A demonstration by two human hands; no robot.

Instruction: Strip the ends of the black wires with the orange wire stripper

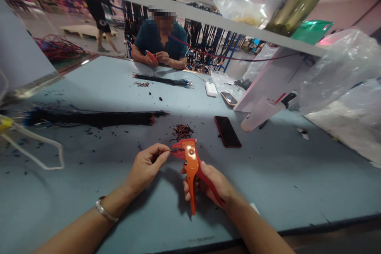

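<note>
Above the blue table [282, 174], the right hand [212, 184] was closed around the handles of an orange wire stripper [190, 162], held upright. The left hand [147, 166] pinched a thin black wire [172, 151] between thumb and forefinger, with the wire's end at the stripper's head, just beside the fingertips.

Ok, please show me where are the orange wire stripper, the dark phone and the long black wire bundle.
orange wire stripper [191, 163]: head view, on its orange body near the pivot.
dark phone [228, 131]: head view, middle of its screen.
black wire bundle [98, 118]: head view, middle of its length.
</note>
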